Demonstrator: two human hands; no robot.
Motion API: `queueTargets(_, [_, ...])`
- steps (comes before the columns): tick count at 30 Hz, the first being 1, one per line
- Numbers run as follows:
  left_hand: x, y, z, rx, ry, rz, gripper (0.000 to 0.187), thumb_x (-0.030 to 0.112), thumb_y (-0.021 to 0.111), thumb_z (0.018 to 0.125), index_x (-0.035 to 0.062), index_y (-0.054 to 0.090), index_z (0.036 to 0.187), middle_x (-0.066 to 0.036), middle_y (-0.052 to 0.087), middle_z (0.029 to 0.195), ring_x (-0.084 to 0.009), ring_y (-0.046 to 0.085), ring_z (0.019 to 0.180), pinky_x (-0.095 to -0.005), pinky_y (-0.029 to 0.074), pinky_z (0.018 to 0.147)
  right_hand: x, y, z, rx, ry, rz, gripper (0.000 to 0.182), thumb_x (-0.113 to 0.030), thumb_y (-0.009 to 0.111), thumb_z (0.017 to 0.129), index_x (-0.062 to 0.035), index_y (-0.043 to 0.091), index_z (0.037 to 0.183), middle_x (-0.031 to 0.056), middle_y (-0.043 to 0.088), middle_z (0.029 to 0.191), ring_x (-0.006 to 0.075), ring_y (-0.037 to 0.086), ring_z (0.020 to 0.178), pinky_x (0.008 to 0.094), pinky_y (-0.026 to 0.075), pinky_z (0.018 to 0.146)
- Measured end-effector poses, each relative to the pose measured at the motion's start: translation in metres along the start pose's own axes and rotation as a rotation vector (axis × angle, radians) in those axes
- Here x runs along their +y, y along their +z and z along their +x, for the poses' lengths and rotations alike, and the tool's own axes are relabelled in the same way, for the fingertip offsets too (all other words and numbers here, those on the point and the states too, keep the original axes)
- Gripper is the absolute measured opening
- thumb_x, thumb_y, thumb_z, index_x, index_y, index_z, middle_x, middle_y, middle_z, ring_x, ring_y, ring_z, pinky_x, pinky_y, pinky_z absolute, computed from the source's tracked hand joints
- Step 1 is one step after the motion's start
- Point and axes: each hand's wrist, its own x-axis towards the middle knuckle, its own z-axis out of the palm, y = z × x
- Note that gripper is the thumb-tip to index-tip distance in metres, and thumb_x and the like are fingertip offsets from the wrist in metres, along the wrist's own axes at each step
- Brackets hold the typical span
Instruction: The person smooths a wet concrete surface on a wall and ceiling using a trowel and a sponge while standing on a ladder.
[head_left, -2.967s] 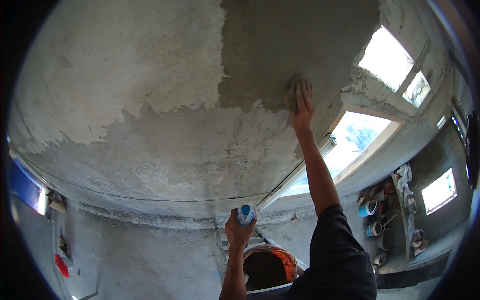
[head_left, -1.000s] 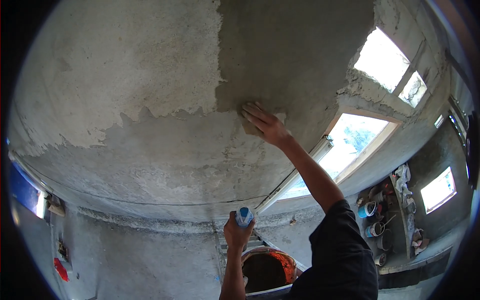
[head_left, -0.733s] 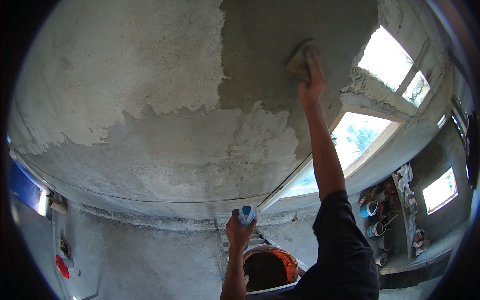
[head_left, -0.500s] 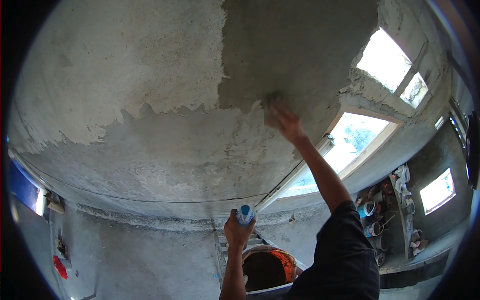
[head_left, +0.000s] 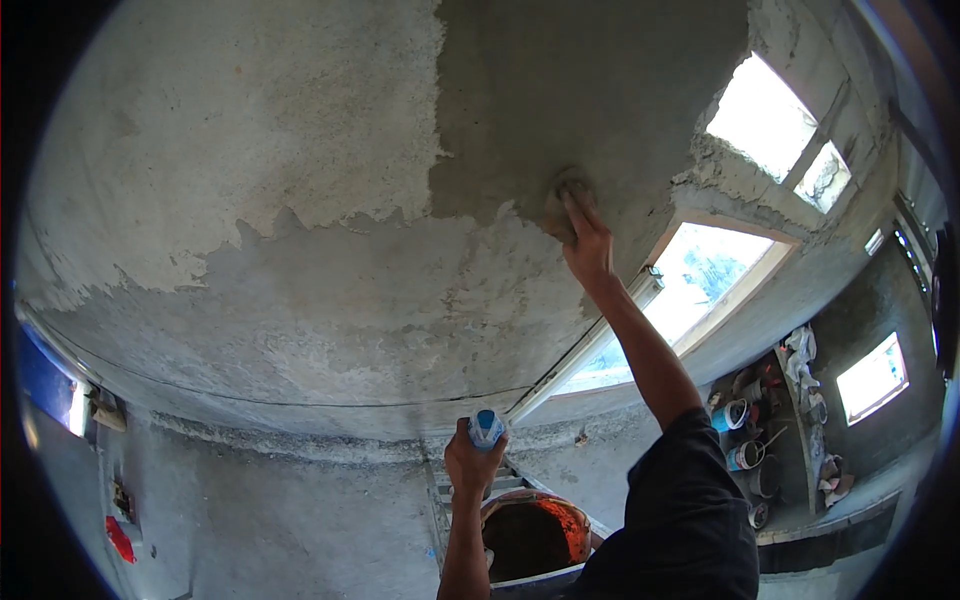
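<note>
My right hand [head_left: 588,235] is pressed to the plastered wall [head_left: 330,300], closed over a small rounded grey-brown pad [head_left: 558,212] that looks like a sponge. It lies on the dark, wet-looking plaster [head_left: 590,90], close to its lower edge. Lower down, my left hand [head_left: 473,462] is wrapped round a clear plastic bottle [head_left: 487,430] with blue on its top. Below that hand stands an orange-lined bucket [head_left: 570,530], with dark contents inside.
A ladder [head_left: 447,490] is partly visible beside the bucket. To the right of my right arm is a framed window opening [head_left: 700,265], with a pale pole [head_left: 560,375] along it. Paint buckets [head_left: 733,415] and other clutter stand at the far right. A thin cable [head_left: 330,404] crosses the lower wall.
My right hand has shifted slightly right with the pad and is now sharper than in the blurred earlier frame. My left hand still holds the bottle in nearly the same place.
</note>
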Motion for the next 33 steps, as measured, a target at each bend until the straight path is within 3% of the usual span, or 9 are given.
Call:
queueTargets(2, [-0.002, 0.001, -0.002, -0.004, 0.019, 0.024, 0.041, 0.03, 0.081, 0.069, 0.0042, 0.056, 0.088, -0.019, 0.067, 0.076, -0.0391, 0.068, 0.074, -0.0449, 0.053, 0.064, -0.004, -0.007, 0.011, 0.001, 0.049, 0.041, 0.067, 0.016, 0.056, 0.068, -0.0061, 0.055, 0.131, 0.0162, 0.051, 0.137, 0.0343, 0.046, 0.13, 0.041, 0.043, 0.106])
queueTargets(5, [-0.004, 0.002, -0.002, 0.01, 0.03, 0.01, 0.04, 0.03, 0.081, 0.069, 0.004, 0.056, 0.087, -0.019, 0.067, 0.076, -0.0397, 0.067, 0.074, -0.0452, 0.053, 0.064, -0.007, -0.019, 0.062, 0.228, -0.039, 0.024, 0.066, 0.016, 0.055, 0.069, -0.0067, 0.055, 0.131, 0.0164, 0.051, 0.138, 0.0338, 0.046, 0.129, 0.0407, 0.044, 0.105])
queueTargets(8, [-0.005, 0.001, -0.002, 0.001, 0.004, 0.027, 0.041, 0.03, 0.081, 0.069, 0.0041, 0.056, 0.087, -0.019, 0.067, 0.075, -0.0402, 0.067, 0.074, -0.0458, 0.053, 0.063, 0.0, -0.017, 0.071, 0.066, 0.036, -0.077, 0.066, 0.015, 0.056, 0.069, -0.0072, 0.055, 0.131, 0.0173, 0.051, 0.137, 0.0344, 0.047, 0.129, 0.0414, 0.045, 0.104])
queueTargets(14, [-0.002, -0.002, 0.0, -0.002, 0.002, 0.006, 0.044, 0.032, 0.082, 0.068, 0.0055, 0.054, 0.09, -0.019, 0.067, 0.076, -0.0395, 0.066, 0.072, -0.0457, 0.053, 0.064, 0.023, 0.002, -0.011, -0.162, 0.047, -0.024, 0.062, 0.004, 0.062, 0.075, -0.011, 0.052, 0.134, 0.0149, 0.047, 0.141, 0.0367, 0.041, 0.132, 0.0414, 0.043, 0.107])
queueTargets(16, [-0.007, 0.003, 0.001, 0.012, 0.01, 0.02, 0.044, 0.032, 0.082, 0.068, 0.0055, 0.054, 0.09, -0.019, 0.067, 0.076, -0.0395, 0.066, 0.072, -0.0457, 0.053, 0.064, 0.013, -0.014, 0.015, 0.124, 0.069, 0.112, 0.062, 0.004, 0.063, 0.075, -0.0109, 0.053, 0.134, 0.0169, 0.049, 0.139, 0.0348, 0.043, 0.132, 0.0409, 0.042, 0.107])
queueTargets(20, [-0.009, 0.001, -0.001, -0.003, 0.016, 0.041, 0.045, 0.031, 0.082, 0.067, 0.0054, 0.054, 0.092, -0.019, 0.067, 0.077, -0.0396, 0.066, 0.072, -0.0457, 0.053, 0.064, 0.011, -0.025, 0.078, 0.284, -0.027, 0.004, 0.057, 0.007, 0.058, 0.077, -0.0098, 0.056, 0.132, 0.0165, 0.053, 0.136, 0.0314, 0.047, 0.13, 0.0394, 0.045, 0.103])
queueTargets(27, [-0.004, 0.001, -0.002, -0.018, -0.01, 0.032, 0.044, 0.03, 0.082, 0.067, 0.0061, 0.054, 0.091, -0.019, 0.067, 0.078, -0.0394, 0.067, 0.073, -0.0463, 0.053, 0.064, 0.017, 0.014, -0.014, -0.234, -0.017, 0.021, 0.066, 0.007, 0.062, 0.075, -0.0174, 0.053, 0.136, 0.0131, 0.047, 0.141, 0.0332, 0.044, 0.131, 0.0408, 0.041, 0.108])
queueTargets(29, [-0.002, 0.0, -0.001, -0.017, -0.014, 0.03, 0.044, 0.031, 0.082, 0.067, 0.0061, 0.055, 0.091, -0.019, 0.067, 0.077, -0.0393, 0.067, 0.073, -0.0462, 0.053, 0.064, 0.012, 0.004, -0.016, -0.195, -0.046, 0.103, 0.063, 0.006, 0.062, 0.076, -0.0159, 0.053, 0.135, 0.0139, 0.048, 0.141, 0.0324, 0.045, 0.131, 0.04, 0.041, 0.107])
queueTargets(33, [-0.005, 0.001, -0.001, -0.019, -0.01, 0.054, 0.042, 0.032, 0.081, 0.069, 0.0041, 0.055, 0.087, -0.018, 0.067, 0.075, -0.0383, 0.068, 0.074, -0.0443, 0.054, 0.064, 0.008, -0.019, 0.066, 0.316, 0.026, 0.128, 0.056, 0.003, 0.061, 0.078, -0.0096, 0.055, 0.133, 0.0167, 0.051, 0.138, 0.0345, 0.045, 0.131, 0.0405, 0.039, 0.108])
